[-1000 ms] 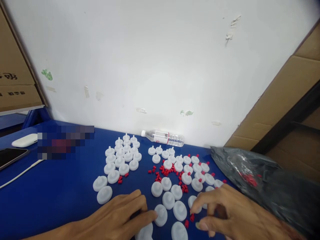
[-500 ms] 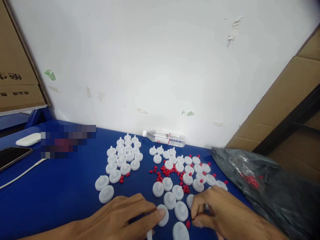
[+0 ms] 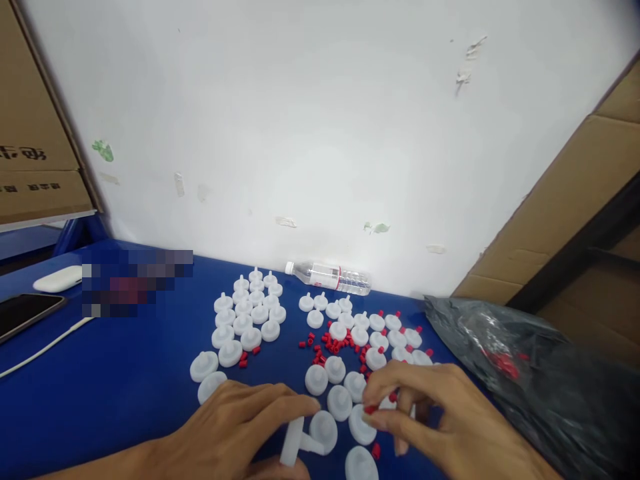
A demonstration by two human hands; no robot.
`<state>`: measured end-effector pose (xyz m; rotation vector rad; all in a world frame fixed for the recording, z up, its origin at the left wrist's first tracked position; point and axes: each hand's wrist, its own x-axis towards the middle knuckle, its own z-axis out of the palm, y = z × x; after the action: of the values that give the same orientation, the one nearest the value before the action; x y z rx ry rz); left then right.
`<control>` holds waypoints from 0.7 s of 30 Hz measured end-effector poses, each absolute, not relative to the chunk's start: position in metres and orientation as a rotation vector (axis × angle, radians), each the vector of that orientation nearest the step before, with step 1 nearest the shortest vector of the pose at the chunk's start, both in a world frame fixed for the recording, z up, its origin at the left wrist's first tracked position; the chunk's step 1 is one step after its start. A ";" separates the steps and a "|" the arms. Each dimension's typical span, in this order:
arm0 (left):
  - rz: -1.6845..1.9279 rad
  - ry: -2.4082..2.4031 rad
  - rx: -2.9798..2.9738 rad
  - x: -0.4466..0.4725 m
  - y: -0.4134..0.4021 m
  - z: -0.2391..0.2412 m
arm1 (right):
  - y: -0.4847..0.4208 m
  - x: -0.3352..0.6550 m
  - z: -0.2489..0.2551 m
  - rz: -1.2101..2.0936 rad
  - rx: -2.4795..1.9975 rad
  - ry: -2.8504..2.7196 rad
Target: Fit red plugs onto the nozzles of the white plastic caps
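My left hand (image 3: 250,423) grips a white nozzle cap (image 3: 293,443) between thumb and fingers, turned on its side so its spout points right. Pinched in the fingertips of my right hand (image 3: 435,413) is a small red cap (image 3: 370,409), a short distance right of that spout. White nozzle caps stand upright around both hands, such as one (image 3: 324,429) just past the held spout. Beyond them lies a scatter of loose red caps (image 3: 336,341). Several nozzle caps at the right wear red caps on their spouts, partly hidden by my right hand.
A group of white nozzle caps (image 3: 243,325) stands on the blue table (image 3: 140,373) at left. A plastic bottle (image 3: 330,277) lies along the wall. At right is a black plastic bag (image 3: 550,380) with red pieces. A phone (image 3: 30,313) and cable (image 3: 47,347) lie far left.
My left hand has tilted the nozzle cap into view, spout to the right. My right hand has moved left and up, and a red cap now shows in its fingertips.
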<state>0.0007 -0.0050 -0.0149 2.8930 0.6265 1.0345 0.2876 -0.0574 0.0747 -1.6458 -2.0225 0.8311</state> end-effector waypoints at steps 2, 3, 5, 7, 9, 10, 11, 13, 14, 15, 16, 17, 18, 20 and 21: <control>1.086 0.693 2.814 0.002 -0.006 -0.015 | -0.058 0.280 0.065 0.729 -1.565 -2.037; 1.119 0.707 2.789 0.002 -0.007 -0.015 | -0.059 0.276 0.060 0.694 -1.524 -2.047; 1.194 0.734 2.784 0.004 -0.008 -0.012 | -0.059 0.269 0.051 0.680 -1.440 -2.062; 1.229 0.734 2.804 0.006 -0.009 -0.007 | -0.059 0.264 0.045 0.695 -1.359 -2.063; 1.238 0.715 2.812 0.008 -0.009 -0.002 | -0.059 0.260 0.042 0.697 -1.283 -2.060; 1.243 0.704 2.808 0.008 -0.009 0.000 | -0.059 0.259 0.041 0.701 -1.251 -2.061; 1.255 0.696 2.803 0.009 -0.009 0.001 | -0.058 0.257 0.040 0.702 -1.227 -2.058; 1.274 0.685 2.806 0.010 -0.009 0.002 | -0.058 0.256 0.037 0.704 -1.210 -2.042; 1.279 0.681 2.811 0.010 -0.009 0.003 | -0.058 0.255 0.036 0.704 -1.212 -2.035; 1.283 0.675 2.818 0.010 -0.009 0.003 | -0.058 0.255 0.034 0.701 -1.220 -2.030; 1.286 0.669 2.820 0.010 -0.008 0.004 | -0.059 0.254 0.033 0.693 -1.227 -2.032; 1.289 0.663 2.819 0.009 -0.008 0.004 | -0.059 0.254 0.031 0.681 -1.234 -2.043; 1.291 0.647 2.820 0.009 -0.008 0.005 | -0.059 0.254 0.029 0.664 -1.243 -2.064; 1.297 0.650 2.841 0.006 -0.007 0.006 | -0.059 0.255 0.026 0.606 -1.260 -2.116; 1.298 0.651 2.859 0.005 -0.007 0.006 | -0.059 0.255 0.025 0.559 -1.255 -2.150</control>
<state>0.0049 -0.0069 0.0059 2.8590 0.6512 1.2980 0.2546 -0.0590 0.0254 -1.2547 -2.1501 0.5592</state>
